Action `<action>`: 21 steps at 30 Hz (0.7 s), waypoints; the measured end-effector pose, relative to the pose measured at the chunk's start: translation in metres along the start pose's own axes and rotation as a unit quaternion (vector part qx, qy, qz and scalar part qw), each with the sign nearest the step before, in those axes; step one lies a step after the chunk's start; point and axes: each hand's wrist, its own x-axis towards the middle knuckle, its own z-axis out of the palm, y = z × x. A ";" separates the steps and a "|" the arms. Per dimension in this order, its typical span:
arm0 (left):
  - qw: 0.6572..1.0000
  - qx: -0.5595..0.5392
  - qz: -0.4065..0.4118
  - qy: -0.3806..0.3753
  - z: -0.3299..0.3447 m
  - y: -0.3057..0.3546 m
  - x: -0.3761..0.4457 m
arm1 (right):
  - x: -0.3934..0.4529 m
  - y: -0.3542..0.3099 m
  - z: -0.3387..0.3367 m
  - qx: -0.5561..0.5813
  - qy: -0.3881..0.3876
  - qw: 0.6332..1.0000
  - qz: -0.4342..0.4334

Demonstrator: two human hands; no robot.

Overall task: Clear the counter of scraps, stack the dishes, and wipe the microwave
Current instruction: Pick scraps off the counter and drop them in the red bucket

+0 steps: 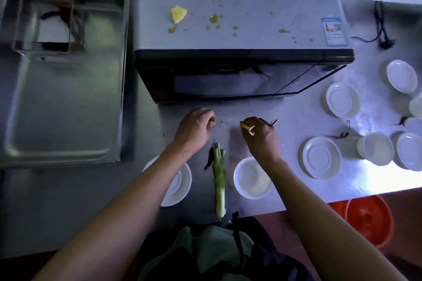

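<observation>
microwave (228, 29): we see a pale grey top spattered with yellow-green drops, a black front and a blue-and-white sticker (333, 31)
scrap on top (178, 14): we read it as bright yellow
bits in our hands: yellow in the left hand (194, 129), yellow and whitish in the right hand (261, 134)
stalk (219, 175): pale green, whiter at the near end
dishes (320, 157): plain white, no pattern we can see
counter (285, 125): dull grey metal
tray (61, 89): silver-grey steel
bucket (368, 219): orange-red
cord (380, 25): black

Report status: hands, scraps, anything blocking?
Left hand and right hand each pinching yellow scraps. Leek stalk on counter between bowls. Microwave top splattered, unwiped.
</observation>
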 end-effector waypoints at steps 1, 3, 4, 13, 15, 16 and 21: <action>1.000 -0.004 0.011 -0.006 0.005 0.008 0.001 | -0.002 0.007 -0.006 0.005 0.001 1.000 0.012; 0.999 -0.010 0.033 -0.024 0.016 0.024 0.002 | -0.009 0.023 -0.017 0.011 0.004 0.999 0.031; 0.999 -0.011 0.042 -0.032 0.022 0.032 0.001 | -0.014 0.032 -0.022 0.012 0.007 0.999 0.033; 0.993 0.018 0.098 -0.060 0.080 0.139 -0.015 | -0.067 0.131 -0.093 0.050 0.080 0.994 0.060; 0.991 0.019 0.113 -0.068 0.096 0.174 -0.022 | -0.084 0.158 -0.110 0.077 0.085 0.991 0.070; 0.990 0.018 0.122 -0.075 0.106 0.192 -0.026 | -0.093 0.171 -0.119 0.089 0.086 0.989 0.083; 0.978 0.026 0.173 -0.113 0.158 0.281 -0.047 | -0.142 0.246 -0.166 0.096 0.129 0.983 0.095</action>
